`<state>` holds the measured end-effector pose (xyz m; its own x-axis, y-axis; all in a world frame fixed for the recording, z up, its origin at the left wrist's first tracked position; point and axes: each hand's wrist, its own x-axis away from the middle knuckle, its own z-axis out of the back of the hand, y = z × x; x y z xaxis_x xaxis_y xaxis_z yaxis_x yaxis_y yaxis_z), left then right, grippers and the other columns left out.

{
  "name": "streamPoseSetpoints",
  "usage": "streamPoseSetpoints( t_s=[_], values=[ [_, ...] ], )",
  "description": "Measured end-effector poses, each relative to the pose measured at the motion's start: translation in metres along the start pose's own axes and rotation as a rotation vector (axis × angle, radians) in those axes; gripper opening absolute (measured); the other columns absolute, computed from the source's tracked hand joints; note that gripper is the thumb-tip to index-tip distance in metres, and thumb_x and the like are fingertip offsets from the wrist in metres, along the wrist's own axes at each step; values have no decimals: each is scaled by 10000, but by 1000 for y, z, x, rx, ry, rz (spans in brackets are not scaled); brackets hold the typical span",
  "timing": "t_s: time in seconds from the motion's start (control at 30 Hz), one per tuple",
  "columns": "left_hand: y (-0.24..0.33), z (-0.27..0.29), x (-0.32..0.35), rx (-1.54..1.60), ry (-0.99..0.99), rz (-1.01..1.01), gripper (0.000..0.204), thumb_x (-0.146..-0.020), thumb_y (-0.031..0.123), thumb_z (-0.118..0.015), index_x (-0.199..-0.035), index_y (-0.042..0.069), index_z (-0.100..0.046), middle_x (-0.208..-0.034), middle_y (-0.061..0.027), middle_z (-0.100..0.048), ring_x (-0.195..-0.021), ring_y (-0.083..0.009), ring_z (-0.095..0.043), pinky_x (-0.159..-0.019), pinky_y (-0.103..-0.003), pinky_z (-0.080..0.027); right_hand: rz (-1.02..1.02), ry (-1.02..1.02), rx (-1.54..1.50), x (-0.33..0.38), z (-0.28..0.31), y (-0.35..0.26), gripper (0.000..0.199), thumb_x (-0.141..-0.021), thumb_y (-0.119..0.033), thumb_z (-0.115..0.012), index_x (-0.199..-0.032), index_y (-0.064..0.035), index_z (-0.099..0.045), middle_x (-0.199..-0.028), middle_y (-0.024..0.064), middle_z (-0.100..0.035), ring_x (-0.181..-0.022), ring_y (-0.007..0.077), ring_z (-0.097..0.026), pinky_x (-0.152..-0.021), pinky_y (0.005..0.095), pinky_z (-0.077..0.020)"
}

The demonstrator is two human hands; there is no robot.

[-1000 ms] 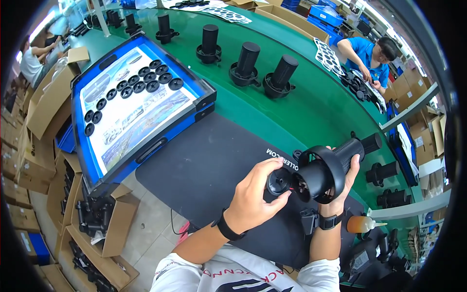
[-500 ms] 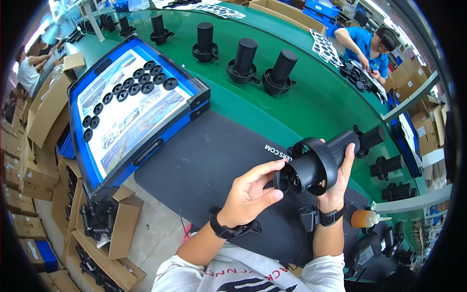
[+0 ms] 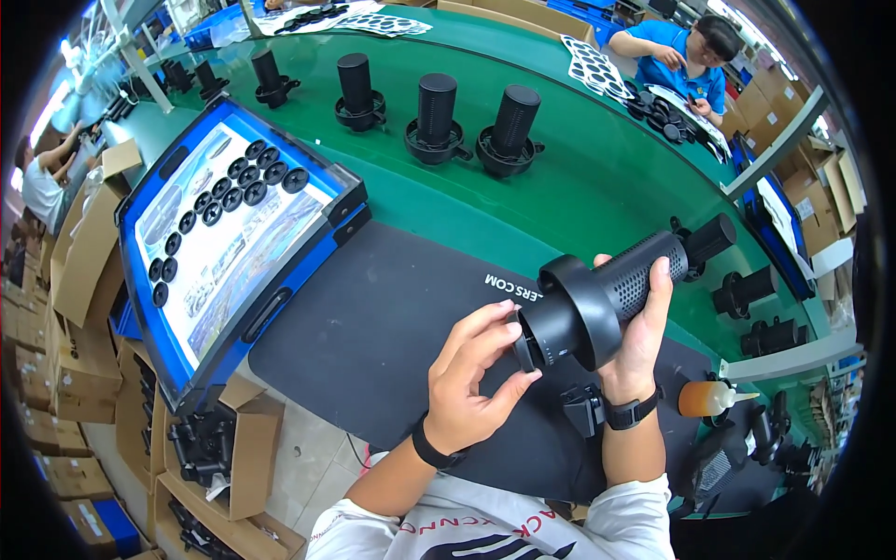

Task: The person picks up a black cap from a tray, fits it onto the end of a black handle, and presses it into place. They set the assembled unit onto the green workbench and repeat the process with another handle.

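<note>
Black perforated cylinder with flange [image 3: 602, 303] held above the black mat [image 3: 373, 327], gripped around its mesh body by right hand [image 3: 639, 341], round black cap [image 3: 524, 342] pinched at its open end by left hand [image 3: 471, 378], blue tray [image 3: 233, 243] of black discs [image 3: 229, 201] left of hands, tabletop [image 3: 560, 187] beyond.

Long green workbench [image 3: 579, 187] curves across the room, black mat [image 3: 392, 327] on its near part. Blue tray [image 3: 233, 233] with a printed sheet sits at left. Open cardboard boxes [image 3: 84, 280] stacked on the pale tiled floor [image 3: 308, 448] along the left. Bright light top left, overexposed.
</note>
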<state>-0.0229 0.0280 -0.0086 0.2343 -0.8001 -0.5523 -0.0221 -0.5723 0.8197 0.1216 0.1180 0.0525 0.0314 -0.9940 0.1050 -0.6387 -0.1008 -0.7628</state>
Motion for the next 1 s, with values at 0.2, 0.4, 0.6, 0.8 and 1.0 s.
streamPoseSetpoints(
  t_s=[0.2, 0.4, 0.6, 0.8, 1.0],
  values=[
    [-3, 4, 2, -253, 43, -154, 600, -684, -78, -763, -1215, 14, -501, -1282, -250, -465, -1143, -363, -553, -905, -420, -527, 26, 17, 52, 8, -10, 8, 448, -911, -452, -547, -1009, -18, -489, -920, 150, -630, -813, 272, -656, -721, 391, -561],
    [7, 11, -4, -405, 65, -222, 563, -656, -37, -799, -1162, 25, -561, -1192, -284, -560, -1049, -380, -616, -847, -407, -545, 51, 11, 120, 15, -7, 17, 463, -903, -483, -549, -1036, -41, -509, -929, 133, -648, -764, 188, -648, -686, 317, -553],
    [10, 21, 0, -456, 61, -155, 523, -630, -7, -823, -1106, 11, -607, -1145, -302, -588, -1041, -362, -627, -821, -381, -550, 120, 8, 138, 19, -7, 31, 450, -907, -471, -546, -1057, -51, -484, -928, 133, -646, -776, 192, -646, -690, 320, -551],
    [22, 36, -15, -563, -116, -88, 526, -626, 57, -835, -1103, -4, -620, -1140, -250, -616, -1086, -324, -614, -880, -367, -514, 92, -56, 208, 14, -5, 30, 457, -886, -424, -585, -1095, -47, -431, -982, 149, -610, -859, 273, -637, -780, 413, -535],
    [56, 94, 3, -665, 32, 17, 498, -666, 86, -814, -1115, -6, -618, -1137, -186, -640, -1074, -293, -625, -902, -345, -496, 681, -388, 304, 45, -11, 0, 600, -746, -313, -728, -1157, -43, -385, -1000, 127, -562, -910, 307, -616, -872, 462, -489]
  ],
)
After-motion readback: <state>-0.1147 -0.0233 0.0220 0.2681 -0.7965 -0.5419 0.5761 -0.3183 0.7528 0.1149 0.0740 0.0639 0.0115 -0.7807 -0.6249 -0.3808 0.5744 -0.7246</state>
